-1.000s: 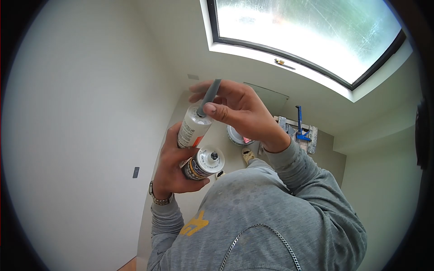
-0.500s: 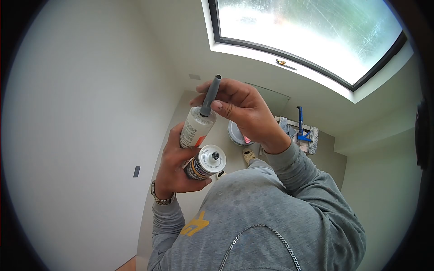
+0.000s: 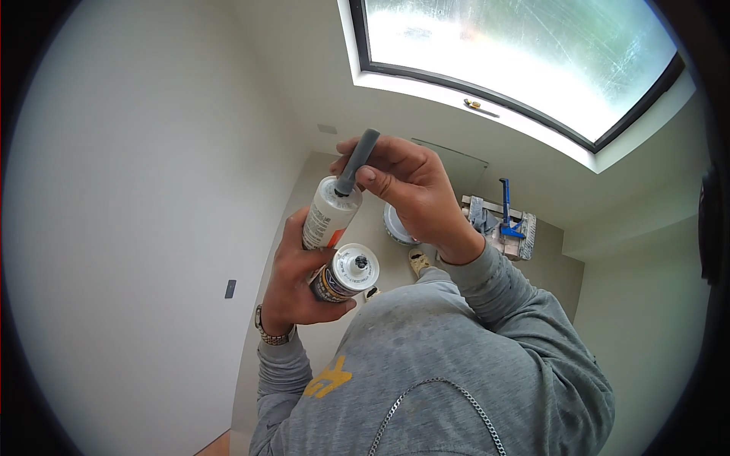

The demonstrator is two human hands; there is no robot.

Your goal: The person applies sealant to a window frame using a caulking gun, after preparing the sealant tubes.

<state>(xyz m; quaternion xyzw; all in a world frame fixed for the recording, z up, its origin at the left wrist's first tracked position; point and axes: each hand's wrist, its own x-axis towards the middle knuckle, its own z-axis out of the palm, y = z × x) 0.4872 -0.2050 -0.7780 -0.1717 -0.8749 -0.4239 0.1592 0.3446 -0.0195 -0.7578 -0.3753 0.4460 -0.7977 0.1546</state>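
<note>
My left hand (image 3: pixel 293 277) is wrapped round two sealant cartridges held side by side. One is a white cartridge (image 3: pixel 327 216) with print and an orange patch, standing behind. The other, a dark-labelled cartridge (image 3: pixel 340 280), has a white top with dark sealant at its stub. Thumb and fingers of my right hand (image 3: pixel 403 178) pinch a grey nozzle (image 3: pixel 357 162), whose lower end sits at the top of the white cartridge, with dark sealant showing at the joint. The nozzle leans up to the right.
A blue caulking gun (image 3: pixel 508 213) lies on a cluttered stand (image 3: pixel 525 235) to the right. Behind my right wrist is a round tub (image 3: pixel 395 226). On the window sill rests a small orange-handled tool (image 3: pixel 473 104). A glass panel (image 3: pixel 456 163) stands by the far wall.
The grey nozzle has turned a little in my right fingers, so its tip opening no longer faces me. My left hand and the cartridges stay almost still.
</note>
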